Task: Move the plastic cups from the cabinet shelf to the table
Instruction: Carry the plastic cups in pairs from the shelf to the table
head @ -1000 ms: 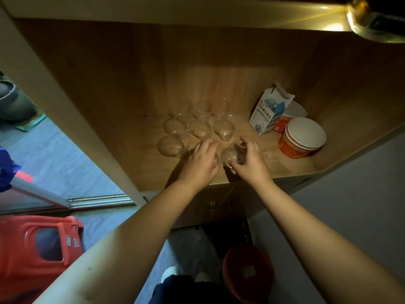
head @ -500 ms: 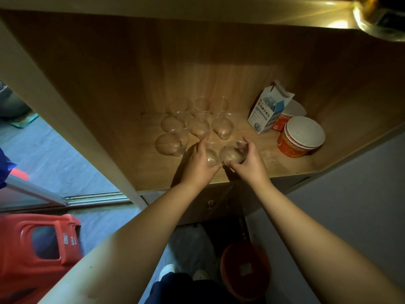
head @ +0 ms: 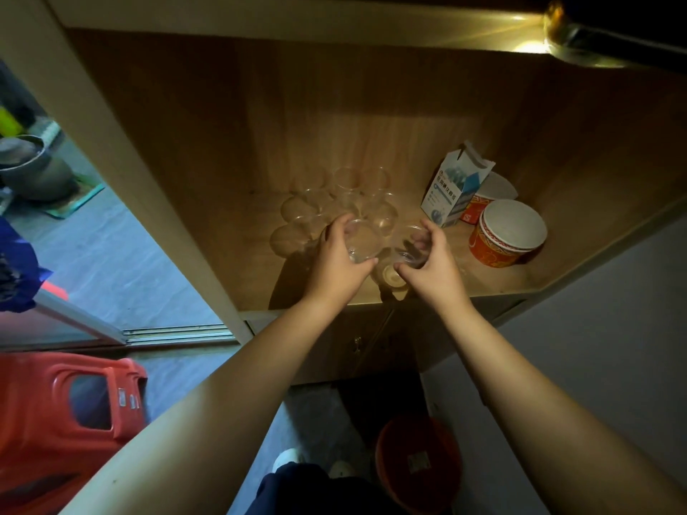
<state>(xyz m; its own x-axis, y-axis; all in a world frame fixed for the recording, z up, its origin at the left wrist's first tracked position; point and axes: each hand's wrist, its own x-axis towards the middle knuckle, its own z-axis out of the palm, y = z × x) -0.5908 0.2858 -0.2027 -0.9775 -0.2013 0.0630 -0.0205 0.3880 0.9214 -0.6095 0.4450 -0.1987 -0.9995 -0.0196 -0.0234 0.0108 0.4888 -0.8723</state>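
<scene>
Clear cups (head: 334, 202) crowd shelf middle, carton (head: 451, 191) right, front-left bare

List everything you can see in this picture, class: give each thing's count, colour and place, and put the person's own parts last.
cups: about a dozen, clear, shelf middle; one in each hand
shelf: one, wood, cabinet
carton: one, white-blue, shelf right, upright
bowls: two, red-white, right of carton
stool: one, red, floor left
bucket: one, red, floor below shelf
left hand: holds a cup
right hand: holds a cup
</scene>
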